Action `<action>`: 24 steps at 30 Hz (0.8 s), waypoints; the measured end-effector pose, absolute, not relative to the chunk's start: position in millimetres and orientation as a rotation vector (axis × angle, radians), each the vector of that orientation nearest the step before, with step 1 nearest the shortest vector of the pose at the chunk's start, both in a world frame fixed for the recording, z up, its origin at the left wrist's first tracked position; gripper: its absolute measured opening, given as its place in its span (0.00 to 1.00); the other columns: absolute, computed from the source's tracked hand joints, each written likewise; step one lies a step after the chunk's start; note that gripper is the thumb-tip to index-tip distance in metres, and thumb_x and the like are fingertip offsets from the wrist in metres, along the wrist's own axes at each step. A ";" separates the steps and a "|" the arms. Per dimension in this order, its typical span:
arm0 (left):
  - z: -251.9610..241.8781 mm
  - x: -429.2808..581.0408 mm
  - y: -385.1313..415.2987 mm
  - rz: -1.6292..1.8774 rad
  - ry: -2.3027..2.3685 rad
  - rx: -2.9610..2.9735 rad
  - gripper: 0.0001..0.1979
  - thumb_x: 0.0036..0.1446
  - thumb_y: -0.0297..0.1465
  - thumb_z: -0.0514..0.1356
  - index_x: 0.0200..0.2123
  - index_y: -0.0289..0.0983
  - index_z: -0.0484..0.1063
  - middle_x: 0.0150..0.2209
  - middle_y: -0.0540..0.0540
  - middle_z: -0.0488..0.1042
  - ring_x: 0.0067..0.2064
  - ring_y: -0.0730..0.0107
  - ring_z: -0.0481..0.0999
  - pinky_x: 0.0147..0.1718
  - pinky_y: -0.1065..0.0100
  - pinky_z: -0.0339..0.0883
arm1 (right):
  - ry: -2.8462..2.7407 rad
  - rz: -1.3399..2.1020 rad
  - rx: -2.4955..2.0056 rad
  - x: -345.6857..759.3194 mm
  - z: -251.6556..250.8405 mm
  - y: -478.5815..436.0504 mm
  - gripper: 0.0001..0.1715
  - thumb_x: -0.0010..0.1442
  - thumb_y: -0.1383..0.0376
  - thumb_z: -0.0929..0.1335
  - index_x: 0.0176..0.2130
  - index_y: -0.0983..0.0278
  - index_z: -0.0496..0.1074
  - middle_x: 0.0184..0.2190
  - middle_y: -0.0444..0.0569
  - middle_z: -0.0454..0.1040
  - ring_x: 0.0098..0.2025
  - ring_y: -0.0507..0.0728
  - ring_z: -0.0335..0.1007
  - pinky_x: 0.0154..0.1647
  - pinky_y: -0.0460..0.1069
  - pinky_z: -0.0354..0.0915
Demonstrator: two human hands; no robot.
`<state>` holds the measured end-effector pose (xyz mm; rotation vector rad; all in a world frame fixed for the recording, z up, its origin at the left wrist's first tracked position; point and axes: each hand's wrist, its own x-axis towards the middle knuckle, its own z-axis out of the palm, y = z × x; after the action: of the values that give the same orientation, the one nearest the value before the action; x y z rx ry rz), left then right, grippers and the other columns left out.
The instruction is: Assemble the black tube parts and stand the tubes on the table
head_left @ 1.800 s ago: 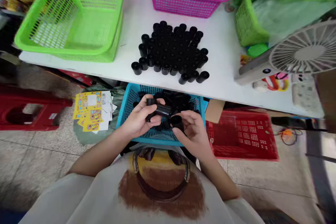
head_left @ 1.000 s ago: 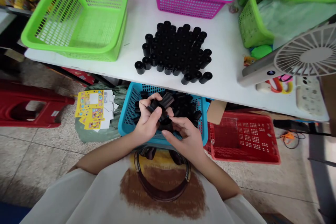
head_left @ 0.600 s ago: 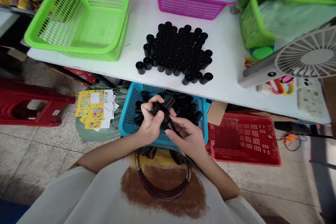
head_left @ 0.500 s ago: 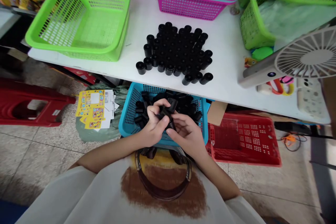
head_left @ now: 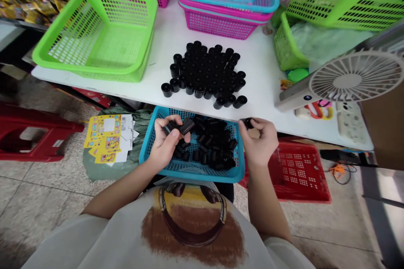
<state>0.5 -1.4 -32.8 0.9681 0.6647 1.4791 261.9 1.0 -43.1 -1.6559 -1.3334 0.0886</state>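
Black cylinder, short and dark, mostly hidden by the fingers; seen at the tabletop's front edge, right of the cluster. Whether the tabletop is touched cannot be told. More black pieces are carried at left above the blue basket; smooth, glossy, cylindrical, exact count unclear.

By the right hand the cylinder is pinched between thumb and bent fingers. By the left hand the black pieces are gripped, thumb laid across, fingers curled round.

Compared with half a second ago: the hands, then brought together over the basket, are now well apart; the right is shifted outward to the tabletop edge. The basket's loose black pieces are more fully exposed. The upright cluster on the tabletop appears unaltered, its round tops packed closely, a few set slightly out at the front.

Farther out: a green basket is placed at left, a fan at right.
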 end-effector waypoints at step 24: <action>-36.3 23.1 -22.7 1.574 0.652 0.939 0.19 0.72 0.50 0.57 0.37 0.42 0.61 0.57 0.48 0.73 0.40 0.71 0.76 0.42 0.62 0.72 | -1.623 0.852 -1.082 198.8 -3.0 -54.9 0.36 0.70 0.60 0.71 0.72 0.45 0.61 0.51 0.50 0.79 0.50 0.60 0.82 0.54 0.59 0.80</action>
<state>23.1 -22.7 -36.3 0.9392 0.6524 1.5736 198.8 -54.9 -3.0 -1.0817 -1.6231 0.8519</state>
